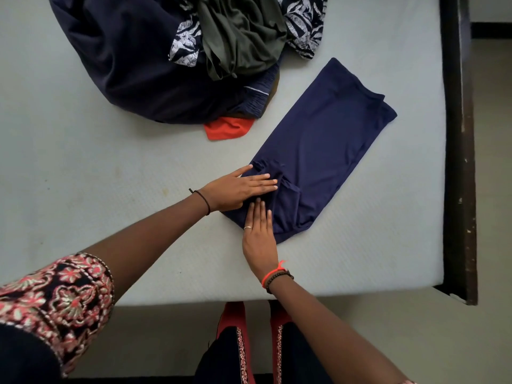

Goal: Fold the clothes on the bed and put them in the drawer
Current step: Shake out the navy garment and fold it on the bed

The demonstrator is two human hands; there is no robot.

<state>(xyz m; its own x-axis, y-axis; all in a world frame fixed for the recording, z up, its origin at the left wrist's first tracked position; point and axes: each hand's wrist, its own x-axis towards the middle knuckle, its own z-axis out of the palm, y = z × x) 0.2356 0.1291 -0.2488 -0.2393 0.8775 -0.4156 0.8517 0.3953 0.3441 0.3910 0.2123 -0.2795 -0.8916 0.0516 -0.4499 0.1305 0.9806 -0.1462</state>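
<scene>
A navy blue garment (324, 145) lies folded into a long strip on the pale mattress (83, 162), running diagonally toward the far right. My left hand (238, 188) presses flat on its near end with straight fingers. Just below it, my right hand (259, 236) also lies flat on the same end, fingers pointing away from me. A small wrinkle of cloth bunches between the two hands. No drawer is in view.
A heap of unfolded clothes (155, 65) sits at the far middle of the bed: dark navy, olive green, a leaf print and an orange piece (227, 130). The dark wooden bed frame (458, 162) runs along the right edge. Floor lies beyond the near edge.
</scene>
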